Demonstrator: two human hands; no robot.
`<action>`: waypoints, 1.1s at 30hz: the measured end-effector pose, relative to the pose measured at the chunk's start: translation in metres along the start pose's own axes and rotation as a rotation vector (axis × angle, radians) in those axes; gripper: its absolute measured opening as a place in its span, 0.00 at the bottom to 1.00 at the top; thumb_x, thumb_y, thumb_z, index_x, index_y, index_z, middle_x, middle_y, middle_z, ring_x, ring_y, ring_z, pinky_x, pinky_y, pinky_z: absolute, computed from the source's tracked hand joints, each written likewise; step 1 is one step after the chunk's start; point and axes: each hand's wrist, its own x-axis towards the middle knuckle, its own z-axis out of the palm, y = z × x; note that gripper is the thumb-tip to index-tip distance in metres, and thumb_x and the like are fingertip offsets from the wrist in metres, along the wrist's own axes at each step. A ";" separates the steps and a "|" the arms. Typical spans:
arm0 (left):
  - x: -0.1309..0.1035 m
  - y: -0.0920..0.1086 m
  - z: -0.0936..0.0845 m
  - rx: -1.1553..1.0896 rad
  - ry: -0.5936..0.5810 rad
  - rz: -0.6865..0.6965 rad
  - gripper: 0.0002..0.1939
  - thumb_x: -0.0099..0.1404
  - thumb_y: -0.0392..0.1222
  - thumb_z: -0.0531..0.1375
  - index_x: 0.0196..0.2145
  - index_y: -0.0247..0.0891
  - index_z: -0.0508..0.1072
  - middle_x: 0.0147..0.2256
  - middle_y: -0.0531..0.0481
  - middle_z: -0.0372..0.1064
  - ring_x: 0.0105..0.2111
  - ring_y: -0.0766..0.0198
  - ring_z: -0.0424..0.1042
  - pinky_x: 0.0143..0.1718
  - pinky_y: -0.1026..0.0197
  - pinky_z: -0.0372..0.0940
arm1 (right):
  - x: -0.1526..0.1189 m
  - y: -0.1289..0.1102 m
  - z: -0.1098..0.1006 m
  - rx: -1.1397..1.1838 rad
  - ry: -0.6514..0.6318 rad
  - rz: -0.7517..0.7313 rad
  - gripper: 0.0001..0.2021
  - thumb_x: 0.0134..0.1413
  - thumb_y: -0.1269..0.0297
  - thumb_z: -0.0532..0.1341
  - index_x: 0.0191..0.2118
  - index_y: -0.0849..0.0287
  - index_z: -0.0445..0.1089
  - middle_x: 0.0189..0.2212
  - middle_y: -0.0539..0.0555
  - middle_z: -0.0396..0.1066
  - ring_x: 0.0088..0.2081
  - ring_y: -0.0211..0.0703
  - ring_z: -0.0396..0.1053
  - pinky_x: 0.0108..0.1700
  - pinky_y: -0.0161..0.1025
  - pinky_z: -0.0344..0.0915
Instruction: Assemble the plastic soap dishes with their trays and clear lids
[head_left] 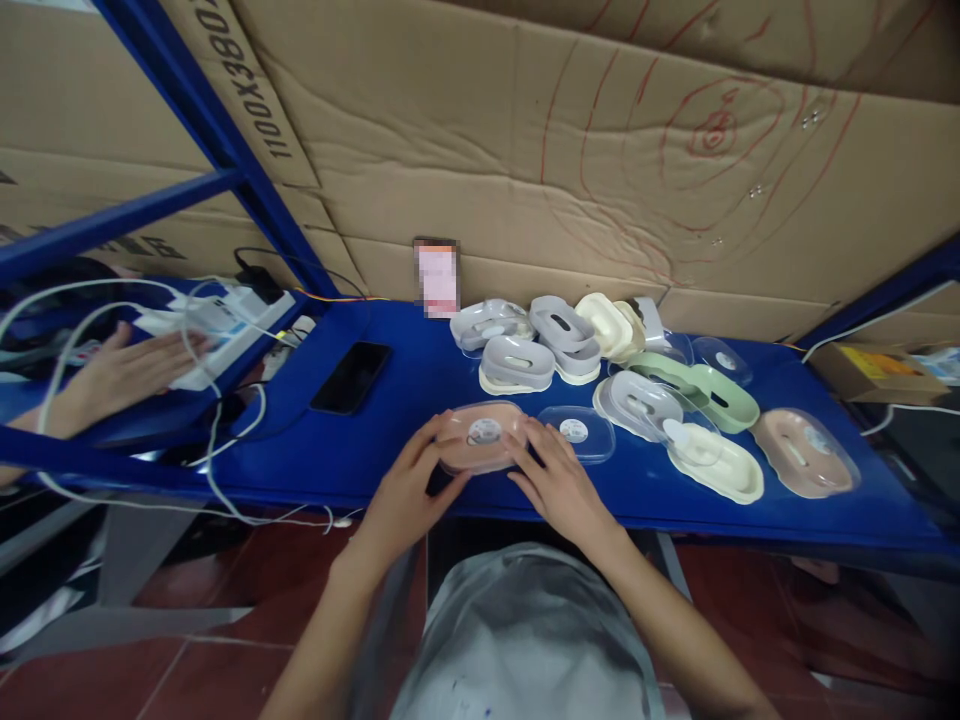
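A pink soap dish (472, 458) with a clear lid and a round white sticker lies in front of me near the table's front edge. My left hand (409, 490) grips its left end, thumb at the near edge and fingers at the far side. On the right end, the fingers of my right hand (559, 480) close over the lid and rim. Just beside that hand a loose clear lid (592, 435) with a sticker rests on the blue table. Grey soap dishes (517, 363) stand stacked behind the pink one.
More soap dishes spread rightward: cream (604, 322), green (724, 398), white (720, 470) and another pink one (802, 455). A black phone (351, 377) lies left on the blue table (405, 350). Another person's hand (124, 375) is at far left near white cables (214, 450).
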 end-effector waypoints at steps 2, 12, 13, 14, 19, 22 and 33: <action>0.010 -0.015 -0.007 0.056 0.035 -0.058 0.20 0.75 0.47 0.61 0.61 0.42 0.68 0.69 0.38 0.63 0.70 0.46 0.65 0.68 0.40 0.66 | 0.001 -0.001 0.000 -0.015 -0.013 0.034 0.30 0.75 0.64 0.57 0.77 0.53 0.53 0.75 0.65 0.54 0.76 0.58 0.53 0.74 0.63 0.57; 0.038 -0.030 -0.018 0.281 0.253 -0.085 0.27 0.73 0.39 0.60 0.67 0.35 0.64 0.75 0.29 0.49 0.76 0.36 0.48 0.72 0.29 0.54 | 0.000 0.004 0.005 0.027 0.020 0.288 0.26 0.76 0.59 0.55 0.73 0.61 0.59 0.72 0.68 0.59 0.75 0.61 0.55 0.74 0.67 0.54; 0.040 -0.020 -0.014 0.255 0.238 -0.036 0.26 0.74 0.38 0.59 0.67 0.36 0.64 0.73 0.30 0.53 0.75 0.39 0.51 0.72 0.31 0.55 | 0.000 0.004 0.005 0.072 0.014 0.258 0.26 0.76 0.59 0.55 0.74 0.60 0.58 0.74 0.68 0.56 0.76 0.60 0.53 0.74 0.65 0.54; 0.041 -0.010 -0.008 0.221 0.202 0.013 0.24 0.75 0.38 0.57 0.67 0.38 0.65 0.72 0.33 0.58 0.74 0.42 0.56 0.71 0.35 0.58 | -0.001 0.004 0.003 0.118 0.016 0.232 0.27 0.77 0.59 0.55 0.74 0.59 0.57 0.75 0.68 0.53 0.76 0.58 0.52 0.74 0.64 0.55; 0.043 0.027 0.029 0.089 -0.173 0.184 0.22 0.79 0.46 0.54 0.67 0.45 0.67 0.69 0.40 0.64 0.69 0.49 0.66 0.69 0.40 0.63 | 0.001 0.018 -0.008 0.248 0.111 0.194 0.25 0.77 0.64 0.51 0.74 0.51 0.58 0.72 0.61 0.62 0.74 0.53 0.58 0.73 0.62 0.59; 0.044 0.031 0.042 0.115 -0.230 0.197 0.22 0.80 0.52 0.54 0.66 0.44 0.69 0.69 0.41 0.64 0.68 0.49 0.66 0.69 0.41 0.63 | 0.021 0.039 -0.019 0.205 0.087 0.139 0.24 0.77 0.67 0.49 0.73 0.52 0.62 0.68 0.58 0.69 0.71 0.51 0.62 0.72 0.59 0.61; 0.074 0.005 0.044 0.260 -0.160 0.066 0.23 0.79 0.44 0.51 0.67 0.39 0.69 0.65 0.37 0.69 0.62 0.43 0.71 0.61 0.40 0.68 | 0.031 0.035 -0.032 0.014 -0.126 0.008 0.23 0.76 0.54 0.57 0.68 0.56 0.68 0.68 0.61 0.68 0.69 0.56 0.64 0.73 0.61 0.57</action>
